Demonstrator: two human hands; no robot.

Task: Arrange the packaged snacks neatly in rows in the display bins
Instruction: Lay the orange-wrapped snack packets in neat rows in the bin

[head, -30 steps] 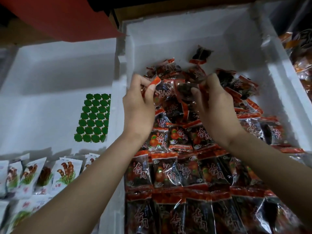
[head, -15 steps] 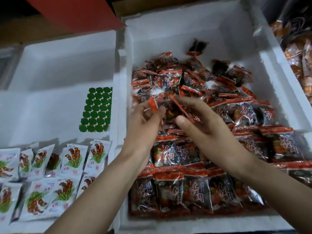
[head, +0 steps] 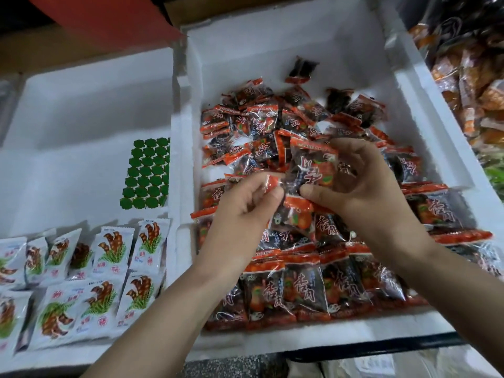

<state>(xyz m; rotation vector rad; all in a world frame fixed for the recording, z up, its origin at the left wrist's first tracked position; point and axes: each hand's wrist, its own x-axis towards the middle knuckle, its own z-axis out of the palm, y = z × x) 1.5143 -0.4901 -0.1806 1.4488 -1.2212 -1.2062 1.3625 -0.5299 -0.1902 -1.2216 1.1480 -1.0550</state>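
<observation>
The white foam bin (head: 409, 85) on the right holds a loose pile (head: 261, 124) of snack packets at its far end and neat rows (head: 305, 290) at its near end. Over the middle, the right hand (head: 368, 186) curls round one packet (head: 313, 165). The left hand (head: 245, 208) pinches a red seam (head: 272, 182) beside it, perhaps of the same packet. A pinch that light could let the slick film slip and knock the rows askew. The packets are glossy, dark inside and sealed in red.

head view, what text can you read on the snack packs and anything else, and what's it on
"杏肉", as best it reads: large brush characters on the red-and-black packets, including the held packet.
Small print on those packets: too blurred to read.
White packets: red seal and small print, too small to read.
Green sticker sheet: no text visible.
</observation>
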